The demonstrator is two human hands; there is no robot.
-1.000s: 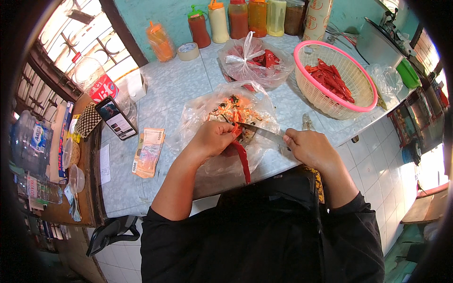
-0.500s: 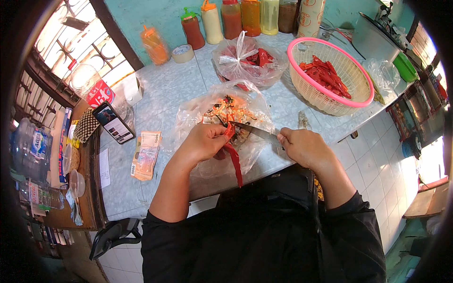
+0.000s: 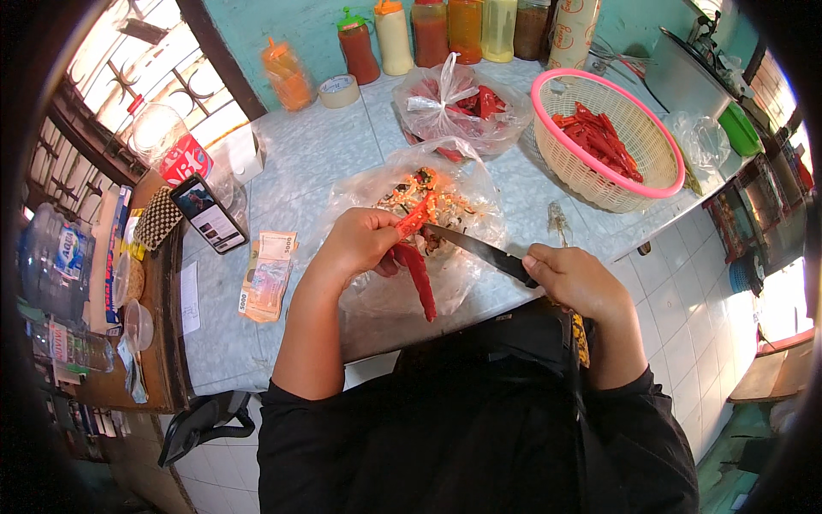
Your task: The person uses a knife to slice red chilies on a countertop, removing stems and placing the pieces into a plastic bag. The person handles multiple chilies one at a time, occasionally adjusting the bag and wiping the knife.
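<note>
Pinched in my left hand is a red chili pepper, slit open. One part points up and right, showing a pale inside with seeds, while the other hangs down. My right hand grips the black handle of a knife. Its blade points left, with the tip close beside the chili. Under both lies a spread clear plastic bag strewn with chili seeds and scraps. Farther back sit a knotted clear bag of red chilies and a pink-rimmed basket holding opened red chilies.
Sauce bottles line the back wall beside a roll of tape. On the left are a propped phone, banknotes and a large plastic bottle. A metal pot stands at the back right.
The chili's upper part has turned up and opened out, baring its seeds. The knife and my right hand have shifted slightly right and nearer to me. The whole view has moved a little.
</note>
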